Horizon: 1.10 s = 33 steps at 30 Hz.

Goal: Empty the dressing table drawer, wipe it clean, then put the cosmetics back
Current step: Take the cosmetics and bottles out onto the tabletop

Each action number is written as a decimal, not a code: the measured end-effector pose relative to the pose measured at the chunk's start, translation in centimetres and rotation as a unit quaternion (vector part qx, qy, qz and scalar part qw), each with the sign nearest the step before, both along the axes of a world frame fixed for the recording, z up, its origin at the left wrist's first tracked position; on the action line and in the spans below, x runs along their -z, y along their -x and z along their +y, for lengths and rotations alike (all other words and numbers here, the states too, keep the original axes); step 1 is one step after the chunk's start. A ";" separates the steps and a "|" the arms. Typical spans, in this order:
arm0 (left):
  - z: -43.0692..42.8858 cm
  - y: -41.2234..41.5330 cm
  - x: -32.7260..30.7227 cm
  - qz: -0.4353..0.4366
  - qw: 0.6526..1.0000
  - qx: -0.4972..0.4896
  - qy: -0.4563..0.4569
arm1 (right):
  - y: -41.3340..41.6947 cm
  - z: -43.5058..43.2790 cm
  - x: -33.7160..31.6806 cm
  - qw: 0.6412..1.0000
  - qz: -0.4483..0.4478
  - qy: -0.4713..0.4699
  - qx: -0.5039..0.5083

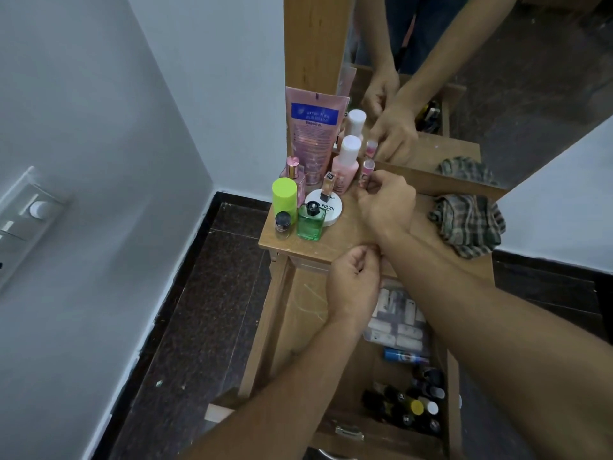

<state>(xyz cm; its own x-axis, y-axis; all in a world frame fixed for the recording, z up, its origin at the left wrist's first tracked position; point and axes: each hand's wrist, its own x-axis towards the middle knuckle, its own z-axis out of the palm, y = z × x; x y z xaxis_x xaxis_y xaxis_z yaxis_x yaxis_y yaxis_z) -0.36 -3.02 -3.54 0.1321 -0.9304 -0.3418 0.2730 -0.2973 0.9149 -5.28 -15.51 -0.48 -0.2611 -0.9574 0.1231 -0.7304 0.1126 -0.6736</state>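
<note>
Right grip [386,200]: pinched a small pink tube [367,172], upright, near the mirror [497,94].
Left grip [353,282]: fingers curled; contents unclear.
Drawer [308,313]: open, wooden, dark bottles [414,406] inside.

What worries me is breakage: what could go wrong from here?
1. The right hand pinches a slim pink tube upright beside the white-capped pink bottle. Let go carelessly, the tube could tip and topple its crowded neighbours.
2. The green bottle stands near the front edge of the tabletop, above the open drawer. A passing forearm might knock it off.
</note>
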 end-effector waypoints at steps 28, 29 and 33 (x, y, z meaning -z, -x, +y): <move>8.2 -1.5 1.4 -0.385 0.861 0.326 -0.062 | 9.9 17.3 -2.8 0.908 0.138 -0.282 -0.278; 8.5 -1.5 1.5 -0.388 0.857 0.330 -0.085 | 9.9 18.1 -2.8 0.873 0.192 -0.327 -0.306; 9.5 -1.9 2.0 -0.421 0.836 0.328 -0.129 | 9.3 20.2 -1.5 0.795 0.290 -0.376 -0.377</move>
<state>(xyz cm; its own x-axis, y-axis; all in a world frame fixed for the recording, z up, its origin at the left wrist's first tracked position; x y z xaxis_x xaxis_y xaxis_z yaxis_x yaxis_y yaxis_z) 1.52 6.50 -5.52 -0.0837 -0.8068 -0.5848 -0.7343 -0.3468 0.5835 -14.61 4.73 1.03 0.3146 -0.6741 -0.6683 -0.9444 -0.2935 -0.1484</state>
